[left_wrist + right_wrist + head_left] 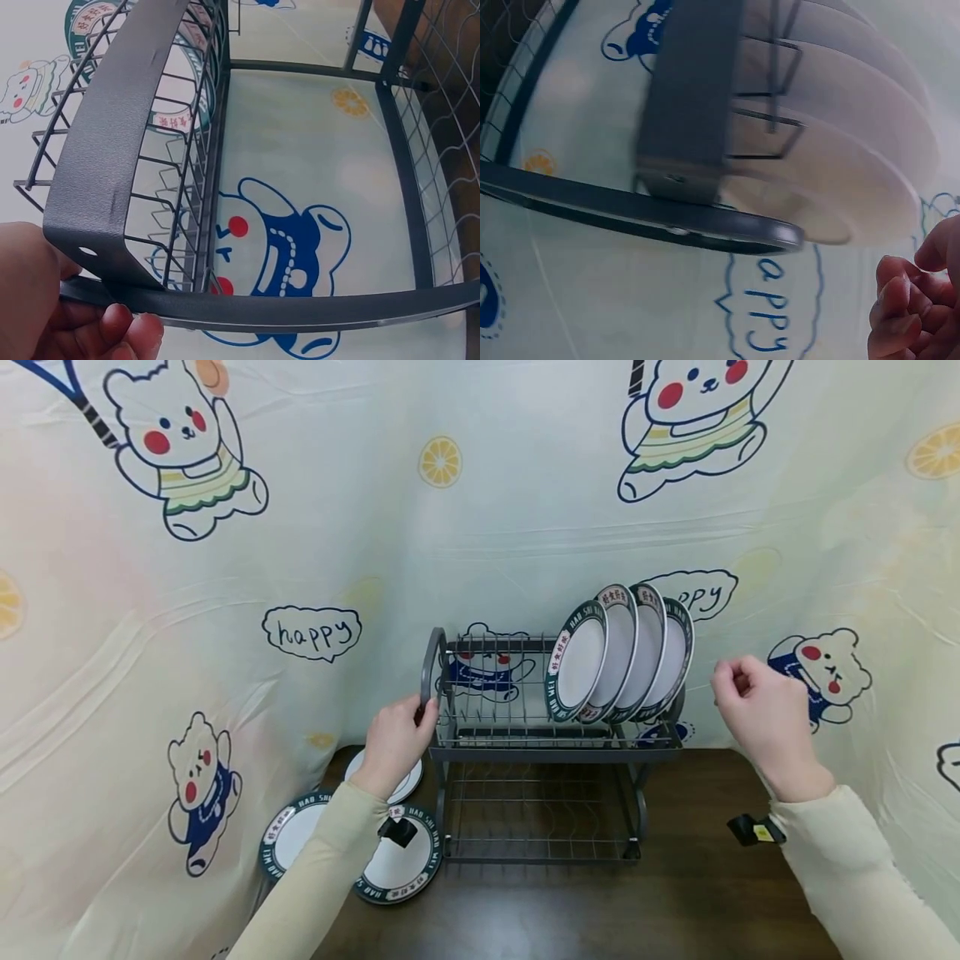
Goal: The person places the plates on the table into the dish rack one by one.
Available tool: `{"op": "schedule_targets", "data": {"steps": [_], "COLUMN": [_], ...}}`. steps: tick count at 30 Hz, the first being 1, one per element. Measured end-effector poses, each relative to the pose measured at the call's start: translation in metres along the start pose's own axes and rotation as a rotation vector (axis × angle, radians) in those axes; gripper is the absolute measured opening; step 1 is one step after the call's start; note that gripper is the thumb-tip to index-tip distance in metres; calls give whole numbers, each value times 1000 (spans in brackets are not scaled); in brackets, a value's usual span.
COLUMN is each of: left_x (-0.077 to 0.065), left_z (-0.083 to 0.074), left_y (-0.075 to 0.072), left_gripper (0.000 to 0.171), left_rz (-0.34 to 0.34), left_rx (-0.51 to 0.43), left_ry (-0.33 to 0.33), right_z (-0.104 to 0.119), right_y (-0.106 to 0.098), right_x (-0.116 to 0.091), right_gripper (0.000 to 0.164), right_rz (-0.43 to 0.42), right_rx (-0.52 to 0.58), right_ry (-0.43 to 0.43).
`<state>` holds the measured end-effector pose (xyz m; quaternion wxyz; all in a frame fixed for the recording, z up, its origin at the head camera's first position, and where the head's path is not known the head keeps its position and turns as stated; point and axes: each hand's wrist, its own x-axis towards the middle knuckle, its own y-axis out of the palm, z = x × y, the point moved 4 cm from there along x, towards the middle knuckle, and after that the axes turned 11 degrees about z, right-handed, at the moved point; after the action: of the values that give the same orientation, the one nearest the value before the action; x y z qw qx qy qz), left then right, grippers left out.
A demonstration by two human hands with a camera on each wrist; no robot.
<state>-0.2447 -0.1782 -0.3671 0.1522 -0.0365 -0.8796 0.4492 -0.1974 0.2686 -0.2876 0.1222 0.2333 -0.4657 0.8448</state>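
A dark metal two-tier dish rack [555, 755] stands on the brown table. Several white plates [581, 662] with green lettered rims lean on edge at the right end of its upper tier. My left hand [393, 745] grips the left side frame of the rack, fingers curled round the bar [315, 309] in the left wrist view. To the right of the plates, my right hand [768, 718] is raised with its fingers loosely curled and nothing in them. In the right wrist view, a gap separates its fingers [896, 315] from the plates and the rack's end frame.
Left of the rack, partly behind my left arm, lie a plate [288, 835], a second plate [401, 868] and a third plate [408, 783] farther back. A printed cloth [442, 552] hangs behind and at both sides. Wires divide the rack's lower shelf [536, 839].
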Motion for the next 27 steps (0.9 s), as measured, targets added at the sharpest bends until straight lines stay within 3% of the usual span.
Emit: {"op": "schedule_targets", "data": {"steps": [8,18,23,27], "left_x": [0,-2,-5,-12], "left_z": [-1,-3,1,14], "left_y": [4,2,0,1], "left_gripper": [33,36,38,44], "left_rz": [-9,-6,4,11], "left_rx": [3,27,20,6], "left_ry": [12,10,-22,-58], "right_z": [-13,-17,-16,-17], "right_y": [37,57,65,72], "right_x": [-15,-13,-14,-14], "right_gripper": [31,37,39,39], "right_rz": [81,136,90,21], "right_rx": [-53,-149,-198,-215], "right_ry": [48,102,85,51]}}
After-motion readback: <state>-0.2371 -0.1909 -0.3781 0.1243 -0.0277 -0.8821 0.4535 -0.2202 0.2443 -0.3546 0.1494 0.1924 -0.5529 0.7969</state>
